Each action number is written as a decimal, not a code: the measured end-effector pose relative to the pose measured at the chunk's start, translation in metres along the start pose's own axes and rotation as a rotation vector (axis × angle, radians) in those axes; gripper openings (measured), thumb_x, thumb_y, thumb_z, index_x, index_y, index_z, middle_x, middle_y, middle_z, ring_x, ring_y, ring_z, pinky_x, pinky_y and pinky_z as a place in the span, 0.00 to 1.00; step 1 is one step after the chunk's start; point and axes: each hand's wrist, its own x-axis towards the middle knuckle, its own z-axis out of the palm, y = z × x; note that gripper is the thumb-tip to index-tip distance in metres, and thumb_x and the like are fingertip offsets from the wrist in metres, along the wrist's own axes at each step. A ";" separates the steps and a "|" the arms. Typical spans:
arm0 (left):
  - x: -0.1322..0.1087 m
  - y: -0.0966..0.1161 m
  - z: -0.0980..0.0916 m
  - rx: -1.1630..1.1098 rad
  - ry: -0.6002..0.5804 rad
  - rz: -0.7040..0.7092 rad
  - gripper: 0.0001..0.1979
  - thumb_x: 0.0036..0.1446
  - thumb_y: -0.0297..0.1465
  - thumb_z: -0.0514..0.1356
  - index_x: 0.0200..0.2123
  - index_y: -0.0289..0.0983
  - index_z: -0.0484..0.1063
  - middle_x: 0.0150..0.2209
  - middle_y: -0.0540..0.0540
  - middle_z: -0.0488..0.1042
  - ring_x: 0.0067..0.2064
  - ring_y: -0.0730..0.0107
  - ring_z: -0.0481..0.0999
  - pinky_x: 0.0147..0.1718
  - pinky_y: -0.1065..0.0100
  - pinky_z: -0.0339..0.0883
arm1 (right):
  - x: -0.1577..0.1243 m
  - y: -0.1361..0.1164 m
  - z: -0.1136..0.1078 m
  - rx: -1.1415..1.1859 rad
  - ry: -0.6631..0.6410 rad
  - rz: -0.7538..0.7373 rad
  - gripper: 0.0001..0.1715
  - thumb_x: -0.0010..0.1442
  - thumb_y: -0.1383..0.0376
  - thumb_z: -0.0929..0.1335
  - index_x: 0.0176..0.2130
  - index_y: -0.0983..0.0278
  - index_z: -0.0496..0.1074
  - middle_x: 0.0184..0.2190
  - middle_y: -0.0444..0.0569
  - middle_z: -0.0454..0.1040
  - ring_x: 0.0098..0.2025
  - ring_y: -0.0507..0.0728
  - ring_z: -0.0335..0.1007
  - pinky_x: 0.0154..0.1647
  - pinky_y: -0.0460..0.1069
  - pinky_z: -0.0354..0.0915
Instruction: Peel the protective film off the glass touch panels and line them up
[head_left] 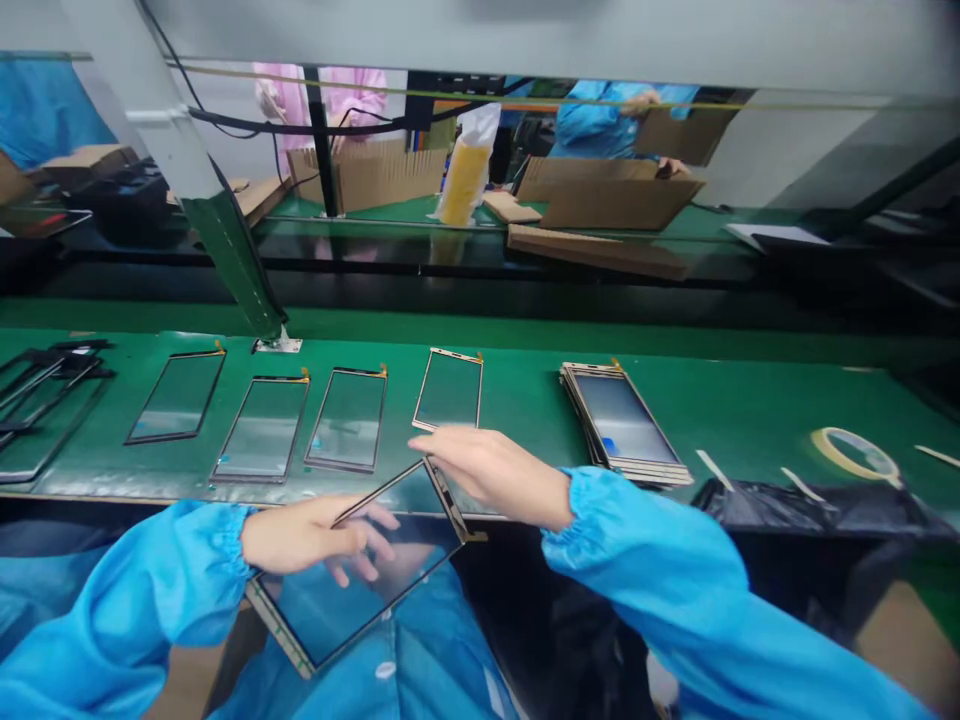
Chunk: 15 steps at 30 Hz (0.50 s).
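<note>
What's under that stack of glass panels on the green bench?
The stack of glass panels rests on the green bench top. The lower panels' edges show, fanned, but whatever lies beneath the stack is covered.

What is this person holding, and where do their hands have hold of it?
A thin glass screen panel, held by its edges: the left hand grips one long side, the right hand the corner at that side's far end.

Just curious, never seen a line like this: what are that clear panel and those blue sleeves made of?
The panel looks like glass or clear plastic: glossy and see-through. The sleeve seems smooth synthetic fabric, with a soft sheen and gathered cuff.
</note>
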 end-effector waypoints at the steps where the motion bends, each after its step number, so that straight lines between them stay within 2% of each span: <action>1: 0.000 0.001 0.001 0.013 0.004 -0.021 0.23 0.57 0.42 0.63 0.53 0.40 0.68 0.49 0.39 0.77 0.45 0.62 0.80 0.34 0.70 0.71 | 0.004 -0.004 -0.005 -0.099 -0.067 -0.047 0.16 0.69 0.70 0.57 0.47 0.65 0.72 0.37 0.50 0.76 0.39 0.56 0.73 0.38 0.49 0.69; 4: 0.002 0.003 0.001 -0.010 -0.038 -0.087 0.22 0.55 0.41 0.65 0.51 0.39 0.69 0.48 0.40 0.78 0.44 0.61 0.80 0.33 0.69 0.72 | 0.010 -0.017 -0.010 -0.381 -0.191 -0.127 0.11 0.64 0.75 0.62 0.33 0.66 0.71 0.26 0.48 0.71 0.28 0.56 0.69 0.25 0.48 0.60; 8: 0.012 0.009 -0.004 -0.122 -0.194 -0.149 0.19 0.55 0.38 0.65 0.49 0.40 0.68 0.47 0.42 0.79 0.44 0.59 0.81 0.34 0.67 0.73 | 0.003 -0.019 0.000 -0.616 -0.186 -0.224 0.10 0.60 0.77 0.63 0.29 0.67 0.68 0.23 0.48 0.68 0.24 0.56 0.66 0.22 0.49 0.54; 11: 0.021 0.016 -0.004 -0.180 -0.236 -0.133 0.18 0.56 0.36 0.64 0.49 0.39 0.68 0.50 0.41 0.78 0.46 0.57 0.81 0.36 0.66 0.74 | -0.005 -0.007 0.006 -0.687 -0.034 -0.255 0.14 0.62 0.77 0.60 0.30 0.67 0.68 0.23 0.49 0.68 0.23 0.55 0.65 0.23 0.50 0.54; 15: 0.031 0.022 -0.003 -0.263 -0.155 -0.081 0.19 0.56 0.34 0.64 0.50 0.38 0.68 0.51 0.38 0.77 0.47 0.55 0.80 0.36 0.66 0.73 | -0.021 0.004 -0.006 -0.689 0.189 -0.250 0.16 0.67 0.75 0.57 0.34 0.68 0.71 0.22 0.47 0.68 0.23 0.53 0.63 0.24 0.49 0.55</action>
